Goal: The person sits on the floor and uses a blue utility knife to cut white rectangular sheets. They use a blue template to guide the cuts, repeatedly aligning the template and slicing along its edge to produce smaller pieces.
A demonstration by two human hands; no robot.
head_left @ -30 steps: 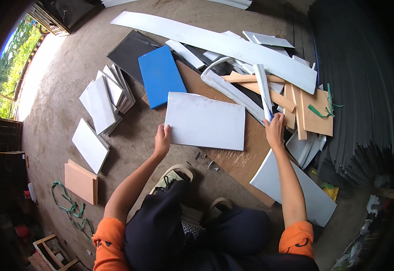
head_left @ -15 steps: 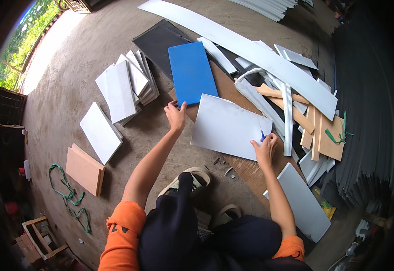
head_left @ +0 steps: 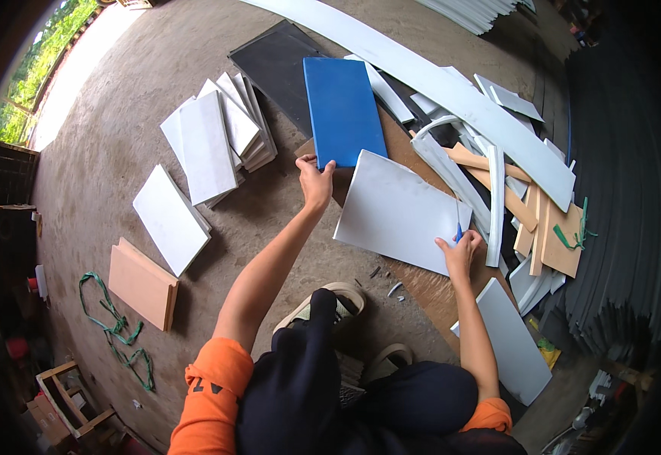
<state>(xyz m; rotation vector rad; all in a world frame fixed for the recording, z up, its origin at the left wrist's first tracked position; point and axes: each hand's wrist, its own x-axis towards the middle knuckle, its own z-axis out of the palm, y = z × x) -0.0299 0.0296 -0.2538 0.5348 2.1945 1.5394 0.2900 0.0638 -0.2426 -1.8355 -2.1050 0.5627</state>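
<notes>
My left hand (head_left: 317, 182) is closed on the near left corner of a flat blue panel (head_left: 346, 114), thumb on top and fingers at its edge. The panel's far end lies by a dark board. Beside it, a large white sheet (head_left: 402, 212) rests over a brown board (head_left: 414, 284). At the sheet's right edge my right hand (head_left: 463, 250) grips a slim tool with a blue handle (head_left: 459, 231). A thin pale line runs up from the handle; I cannot tell the tool's exact kind.
White panels (head_left: 209, 148) lie stacked at left, with another white stack (head_left: 171, 220), tan blocks (head_left: 143, 284) and green cord (head_left: 118, 326) nearer. A long white strip (head_left: 452, 83) crosses white and tan offcuts (head_left: 562, 235) at right. Dark sheets (head_left: 618, 189) stand beyond.
The blue panel and my left hand have shifted slightly right and away. The white sheet and right hand also appear a little farther right, partly because the view has moved.
</notes>
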